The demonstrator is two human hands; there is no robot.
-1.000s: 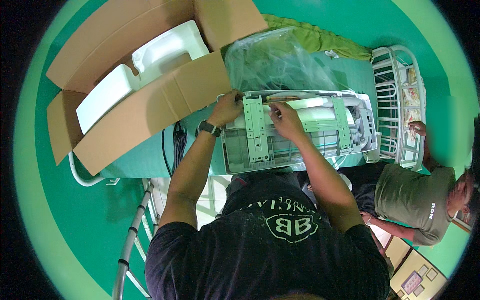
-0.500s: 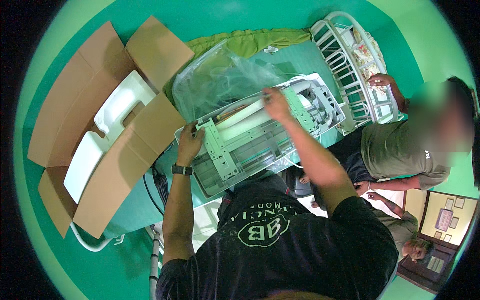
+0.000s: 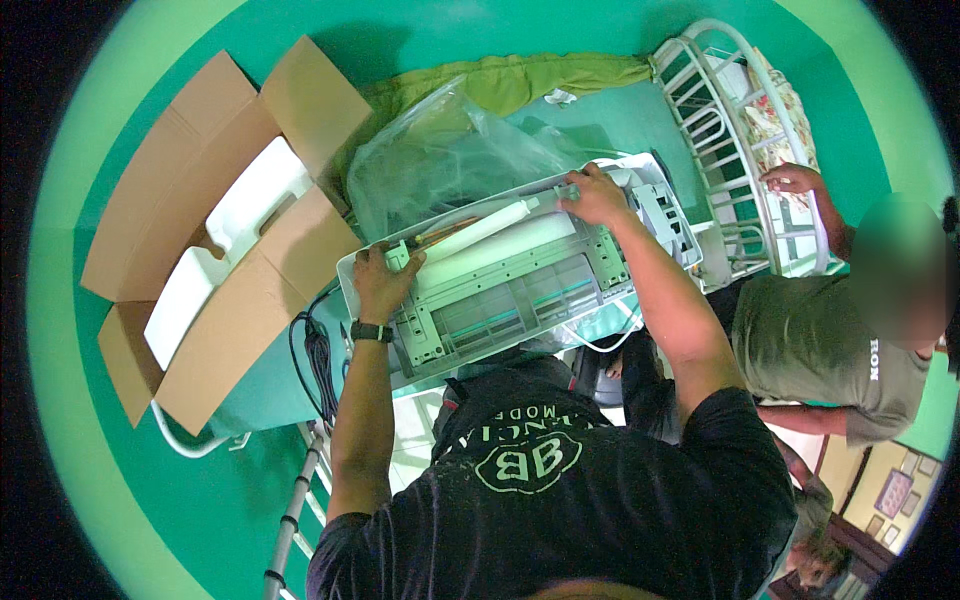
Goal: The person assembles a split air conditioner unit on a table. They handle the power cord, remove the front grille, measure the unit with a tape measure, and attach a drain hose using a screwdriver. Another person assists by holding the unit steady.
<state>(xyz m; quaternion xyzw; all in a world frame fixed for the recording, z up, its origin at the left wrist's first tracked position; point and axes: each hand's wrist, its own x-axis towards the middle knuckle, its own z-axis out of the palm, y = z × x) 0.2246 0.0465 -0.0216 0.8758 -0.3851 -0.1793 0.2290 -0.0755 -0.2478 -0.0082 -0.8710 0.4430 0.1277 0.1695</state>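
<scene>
"Room?"
"Green bed [image 3: 622, 128], green wall [image 3: 480, 32], open carton [image 3: 236, 335] at left."
"The white unit [image 3: 515, 243]?"
"On the bed, bracket [image 3: 420, 327] upward, long axis slanting near-left to far-right."
"Fingers?"
"Left hand [image 3: 383, 284] and right hand [image 3: 598, 197] curl over it; gripping, I can't tell."

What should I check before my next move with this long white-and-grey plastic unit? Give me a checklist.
1. Bare left hand, wearing a black watch, placed on the unit: ok, at its left end.
2. Bare right hand placed: ok, at the far side, toward the right end.
3. Long white tube secured: cannot tell; it lies between the hands along the far side.
4. Crumpled clear plastic sheet well away: not ok, bunched close beyond the far side.
5. Coiled black cable free of the unit: cannot tell; its coil hangs to the left.
6. Co-worker's hand clear: ok, by the white metal bed rail.
</scene>
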